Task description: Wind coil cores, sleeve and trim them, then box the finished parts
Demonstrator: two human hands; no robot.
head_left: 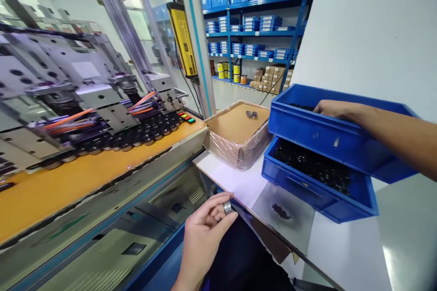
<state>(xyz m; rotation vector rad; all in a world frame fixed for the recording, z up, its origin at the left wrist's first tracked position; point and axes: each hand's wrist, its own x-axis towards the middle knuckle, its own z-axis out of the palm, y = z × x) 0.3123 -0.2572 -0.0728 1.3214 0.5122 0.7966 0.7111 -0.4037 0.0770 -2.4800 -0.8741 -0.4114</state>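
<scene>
My left hand (208,232) is closed in a pinch round a small metal ring (227,208), held in front of the white table's edge. At the right, my right hand (336,109) reaches over the rim into the upper blue bin (307,122). Its fingers dip behind the bin wall, so what they touch or hold is hidden. Below, a second blue bin (317,200) contains many small black parts (314,166). A cardboard box (235,141) wrapped in clear film stands left of the bins, with a few small metal parts (251,114) inside.
To the left, a machine (99,95) stands over an orange worktop (102,177) with rows of black round parts (150,129). A yellow device (183,41) hangs on a post. Behind are blue shelves (261,34) with bins. A grey sheet (300,232) with a dark patch lies on the white table (228,177).
</scene>
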